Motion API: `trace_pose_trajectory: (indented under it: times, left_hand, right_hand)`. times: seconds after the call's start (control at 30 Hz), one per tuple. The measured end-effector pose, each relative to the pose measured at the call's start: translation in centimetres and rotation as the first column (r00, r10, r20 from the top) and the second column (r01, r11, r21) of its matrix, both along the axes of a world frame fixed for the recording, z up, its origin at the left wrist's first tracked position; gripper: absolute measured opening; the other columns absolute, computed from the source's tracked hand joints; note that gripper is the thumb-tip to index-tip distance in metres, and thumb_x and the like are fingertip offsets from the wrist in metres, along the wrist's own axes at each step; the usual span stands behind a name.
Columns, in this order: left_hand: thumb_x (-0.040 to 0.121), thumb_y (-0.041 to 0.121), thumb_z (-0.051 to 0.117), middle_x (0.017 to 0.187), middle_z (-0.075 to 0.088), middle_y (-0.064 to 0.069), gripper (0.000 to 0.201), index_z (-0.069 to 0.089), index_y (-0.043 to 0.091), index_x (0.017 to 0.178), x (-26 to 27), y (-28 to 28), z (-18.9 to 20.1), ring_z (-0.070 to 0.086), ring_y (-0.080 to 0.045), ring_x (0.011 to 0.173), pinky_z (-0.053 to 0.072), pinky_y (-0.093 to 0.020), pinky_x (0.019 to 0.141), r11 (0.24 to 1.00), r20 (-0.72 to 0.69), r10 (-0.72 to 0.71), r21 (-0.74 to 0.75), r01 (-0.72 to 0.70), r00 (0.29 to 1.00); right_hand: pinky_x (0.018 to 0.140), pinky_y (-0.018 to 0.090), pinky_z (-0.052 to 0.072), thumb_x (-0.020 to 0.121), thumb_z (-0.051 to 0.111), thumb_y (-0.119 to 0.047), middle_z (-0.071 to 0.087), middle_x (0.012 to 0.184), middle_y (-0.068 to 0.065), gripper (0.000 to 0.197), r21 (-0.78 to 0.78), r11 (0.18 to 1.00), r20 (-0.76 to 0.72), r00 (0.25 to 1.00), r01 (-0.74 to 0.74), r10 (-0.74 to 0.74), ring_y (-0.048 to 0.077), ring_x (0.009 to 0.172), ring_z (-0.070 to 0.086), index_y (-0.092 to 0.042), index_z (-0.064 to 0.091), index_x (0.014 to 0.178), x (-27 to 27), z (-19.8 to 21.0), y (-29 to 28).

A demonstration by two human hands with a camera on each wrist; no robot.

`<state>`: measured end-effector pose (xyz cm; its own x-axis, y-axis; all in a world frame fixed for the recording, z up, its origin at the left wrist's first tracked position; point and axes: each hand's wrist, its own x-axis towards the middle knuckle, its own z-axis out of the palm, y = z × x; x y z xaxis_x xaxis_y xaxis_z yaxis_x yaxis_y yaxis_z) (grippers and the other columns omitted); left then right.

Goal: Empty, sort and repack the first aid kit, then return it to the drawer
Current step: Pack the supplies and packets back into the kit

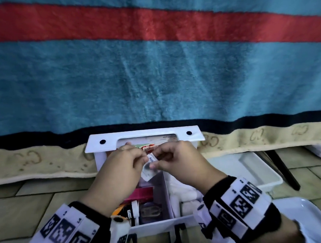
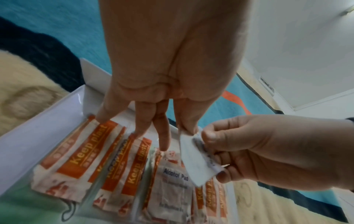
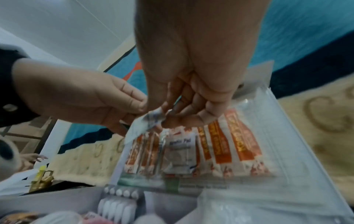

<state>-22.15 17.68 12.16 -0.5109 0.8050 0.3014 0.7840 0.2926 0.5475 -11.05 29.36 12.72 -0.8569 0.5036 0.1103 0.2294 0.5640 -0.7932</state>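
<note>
Striped blanket [image 1: 154,75] behind the open first aid kit [image 1: 144,138]; your left hand [image 1: 119,171] and right hand [image 1: 181,162] both pinch one alcohol pad sachet [image 1: 149,167].

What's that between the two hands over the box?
A small white alcohol pad sachet, pinched by left hand and right hand; clearest in the left wrist view.

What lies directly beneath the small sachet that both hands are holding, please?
Beneath the sachet, pinched by the left hand and right hand, lie orange plaster strips and another alcohol pad under clear plastic. Whatever lies below those is hidden.
</note>
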Motion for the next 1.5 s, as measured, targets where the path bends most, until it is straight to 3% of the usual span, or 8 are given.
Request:
trace_pose_trajectory:
  times: [0.13,0.27,0.33,0.77,0.97,1.1,1.17,1.5]
  left_hand:
    - [0.097,0.023,0.045,0.081,0.058,0.010,0.012,0.057,0.025,0.095,0.1,-0.5,0.6,0.050,0.001,0.068,0.036,-0.013,0.064,1.000,0.034,-0.003,0.025,0.002,0.999]
    - [0.098,0.019,0.039,0.115,0.048,0.013,0.032,0.047,0.036,0.125,0.1,-0.6,0.1,0.051,-0.011,0.105,0.021,-0.049,0.113,0.978,-0.066,-0.008,-0.208,-0.005,0.998]
    - [0.097,0.016,0.042,0.113,0.040,0.012,0.040,0.046,0.039,0.129,0.3,-0.5,0.0,0.049,-0.012,0.103,0.009,-0.055,0.116,0.953,-0.122,-0.012,-0.301,-0.025,0.992]
    - [0.096,0.013,0.043,0.110,0.041,0.011,0.041,0.052,0.039,0.126,0.4,-0.6,0.5,0.048,-0.011,0.109,0.012,-0.056,0.114,0.958,-0.088,-0.023,-0.286,-0.003,0.996]
    - [0.098,0.014,0.044,0.135,0.043,0.016,0.042,0.049,0.039,0.131,0.2,-1.0,0.5,0.009,-0.004,0.145,-0.005,-0.050,0.116,0.966,-0.023,-0.036,-0.255,0.029,0.999]
    - [0.094,0.015,0.050,0.128,0.050,0.020,0.033,0.060,0.036,0.118,0.1,-1.5,0.2,0.034,-0.006,0.135,0.019,-0.042,0.116,0.993,-0.068,-0.043,-0.112,0.035,0.997]
    - [0.088,0.016,0.059,0.115,0.055,0.016,0.022,0.067,0.028,0.104,0.5,-1.9,0.5,0.052,-0.007,0.109,0.040,-0.031,0.095,0.997,-0.161,0.026,0.075,-0.014,0.987]
    - [0.078,0.010,0.069,0.112,0.061,-0.002,0.033,0.064,0.016,0.109,-3.0,-2.9,2.1,0.038,-0.024,0.109,0.033,-0.046,0.093,0.930,-0.332,0.361,0.205,-0.306,0.871]
  right_hand:
    - [0.063,0.023,0.048,0.082,0.071,-0.014,0.064,0.063,-0.004,0.024,-0.045,0.991,-0.123,0.984,0.126,-0.131,0.005,0.059,0.056,-0.024,0.057,0.064,-0.1,-0.6,1.1]
    - [0.062,0.017,0.045,0.082,0.069,-0.012,0.062,0.059,-0.012,0.025,0.030,0.974,-0.319,0.925,0.226,-0.205,-0.001,0.059,0.057,-0.028,0.057,0.066,-0.5,0.7,1.8]
    - [0.060,0.011,0.043,0.079,0.072,-0.011,0.061,0.059,-0.014,0.019,0.040,0.971,-0.347,0.914,0.237,-0.209,0.000,0.059,0.057,-0.024,0.064,0.068,-0.7,1.6,2.3]
    - [0.081,0.035,0.051,0.077,0.068,-0.017,0.067,0.092,0.001,0.011,0.661,0.732,0.334,0.939,-0.166,-0.088,0.023,0.095,0.061,-0.021,0.074,0.086,-1.2,2.7,4.0]
    - [0.071,0.029,0.041,0.078,0.070,-0.021,0.067,0.100,0.008,0.016,0.703,0.697,0.357,0.918,-0.143,-0.171,0.028,0.099,0.060,-0.016,0.069,0.093,-1.9,3.4,3.3]
    - [0.067,0.029,0.040,0.082,0.067,-0.020,0.066,0.106,0.007,0.018,0.741,0.656,0.372,0.901,-0.144,-0.222,0.027,0.100,0.062,-0.016,0.067,0.099,-2.2,3.0,2.8]
    - [0.068,0.029,0.041,0.081,0.068,-0.023,0.067,0.105,0.006,0.020,0.733,0.664,0.381,0.896,-0.143,-0.227,0.027,0.100,0.062,-0.017,0.068,0.099,-2.1,2.8,2.9]
    - [0.075,0.029,0.048,0.090,0.056,-0.028,0.065,0.104,-0.004,0.017,0.698,0.716,0.193,0.969,-0.025,-0.154,0.019,0.098,0.062,-0.027,0.071,0.097,0.5,3.1,3.1]
